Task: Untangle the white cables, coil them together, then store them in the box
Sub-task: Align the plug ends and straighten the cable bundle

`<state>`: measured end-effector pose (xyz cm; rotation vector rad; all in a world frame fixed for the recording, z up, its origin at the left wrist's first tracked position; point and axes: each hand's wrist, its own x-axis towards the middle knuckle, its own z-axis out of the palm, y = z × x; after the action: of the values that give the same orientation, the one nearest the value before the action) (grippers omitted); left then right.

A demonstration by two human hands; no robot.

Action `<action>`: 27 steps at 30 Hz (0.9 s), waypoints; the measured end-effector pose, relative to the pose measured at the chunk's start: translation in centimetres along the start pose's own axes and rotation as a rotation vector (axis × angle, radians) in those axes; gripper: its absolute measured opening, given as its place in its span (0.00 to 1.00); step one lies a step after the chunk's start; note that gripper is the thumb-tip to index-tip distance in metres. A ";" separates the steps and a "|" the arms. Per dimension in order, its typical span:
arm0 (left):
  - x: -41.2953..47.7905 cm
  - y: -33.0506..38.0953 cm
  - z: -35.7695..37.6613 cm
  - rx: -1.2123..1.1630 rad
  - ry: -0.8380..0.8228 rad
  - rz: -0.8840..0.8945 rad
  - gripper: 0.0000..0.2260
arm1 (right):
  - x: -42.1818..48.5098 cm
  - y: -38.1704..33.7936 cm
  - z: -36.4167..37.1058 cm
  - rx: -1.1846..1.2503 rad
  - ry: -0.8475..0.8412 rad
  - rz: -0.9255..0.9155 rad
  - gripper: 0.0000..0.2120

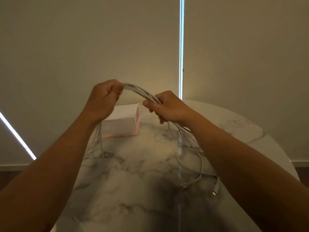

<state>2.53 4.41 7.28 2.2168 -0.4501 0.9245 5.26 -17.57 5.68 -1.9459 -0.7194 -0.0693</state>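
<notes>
Home: marble table [150, 164], roller blinds [83, 47]

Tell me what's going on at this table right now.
A person is holding a bundle of white cables raised above a marble table. The left hand grips one side of the bundle and the right hand grips the other, so the strands arch between them. Loose lengths hang from both hands down to the tabletop, where a connector end lies on the right. The pale box sits behind the hands; the cables are not yet coiled or stored.

Table [150, 164] — glossy veined marble; cables [142, 91] — smooth white plastic.
</notes>
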 end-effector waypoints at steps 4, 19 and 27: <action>1.3 -0.9 -2.6 -0.083 0.202 -0.131 0.17 | -2.8 2.6 -3.3 -0.054 -0.182 0.088 0.19; 2.2 -2.5 -4.5 -0.269 0.301 -0.341 0.17 | -7.0 9.4 -9.5 -0.183 -0.066 0.313 0.26; 2.8 -2.3 -4.9 -0.299 0.432 -0.456 0.18 | -6.8 10.0 -9.8 -0.195 -0.062 0.420 0.24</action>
<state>3.28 9.32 10.76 1.6837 0.1133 0.9719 7.33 -31.90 -0.06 -2.2572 -0.3399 0.1861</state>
